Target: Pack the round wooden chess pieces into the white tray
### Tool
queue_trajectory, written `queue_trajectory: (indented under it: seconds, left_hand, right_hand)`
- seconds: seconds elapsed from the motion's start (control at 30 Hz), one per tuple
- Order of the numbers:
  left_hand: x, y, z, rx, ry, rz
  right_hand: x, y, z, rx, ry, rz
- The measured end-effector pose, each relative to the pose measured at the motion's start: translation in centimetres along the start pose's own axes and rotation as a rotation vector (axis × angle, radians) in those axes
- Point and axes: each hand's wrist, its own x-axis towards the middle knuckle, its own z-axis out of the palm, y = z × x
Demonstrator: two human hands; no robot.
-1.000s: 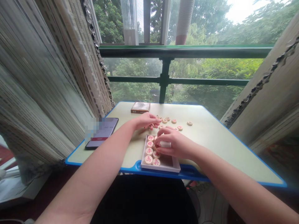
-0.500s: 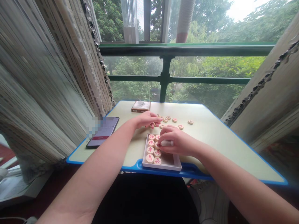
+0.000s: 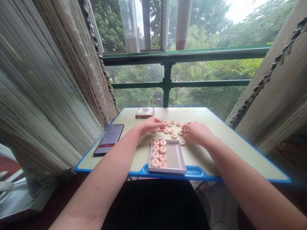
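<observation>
Round wooden Chinese chess pieces lie scattered on the table, among them a piece with a dark character (image 3: 174,136) and another (image 3: 182,142) by the box's far right corner. My left hand (image 3: 152,125) hovers low over the left side of the group, fingers stretched to the right, some pieces partly hidden beneath it. On the right side, my right hand (image 3: 198,131) has its fingertips closed on a Chinese chess piece (image 3: 185,130), which they partly cover. In the shallow white box (image 3: 176,156), red-marked pieces (image 3: 163,157) stand in two columns at the left.
A phone (image 3: 109,140) showing a timer lies at the table's left edge. Behind my left hand is a flat box lid (image 3: 145,112). The table (image 3: 230,153) has a blue rim and stands against a green railing (image 3: 166,84), with curtains on both sides.
My right hand has left the white box and moved right and away from me to the loose pieces. My left hand stays nearly in place. The view has shifted slightly.
</observation>
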Motion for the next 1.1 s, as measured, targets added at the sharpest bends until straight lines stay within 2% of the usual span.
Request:
queue_trajectory:
  seconds: [0.07,0.23,0.4,0.47,0.57,0.67,0.87,1.1]
  left_hand:
    - [0.0,-0.1,0.1,0.001,-0.017,0.012]
    - [0.2,-0.3,0.3,-0.008,-0.028,0.024]
    - [0.3,-0.3,0.2,-0.038,-0.039,0.018]
    - [0.3,-0.3,0.2,-0.048,-0.04,0.014]
    - [0.4,-0.2,0.2,-0.057,-0.038,0.013]
    - [0.3,0.0,0.2,-0.058,-0.036,0.019]
    - [0.1,0.2,0.3,-0.043,-0.048,0.036]
    - [0.2,0.2,0.3,-0.038,-0.041,0.036]
  right_hand:
    - [0.1,0.3,0.1,0.054,-0.035,-0.009]
    - [0.4,0.8,0.4,0.157,-0.012,-0.001]
    - [0.1,0.4,-0.1,0.283,0.153,-0.023]
    - [-0.1,0.0,-0.5,0.367,0.224,-0.088]
    - [-0.7,-0.7,-1.1,0.451,0.26,-0.2]
    - [-1.4,-1.6,-1.6,0.519,0.225,-0.303]
    - [-2.8,-3.9,-1.9,0.592,0.114,-0.606]
    - [-3.5,-4.9,-1.7,0.561,0.124,-0.722]
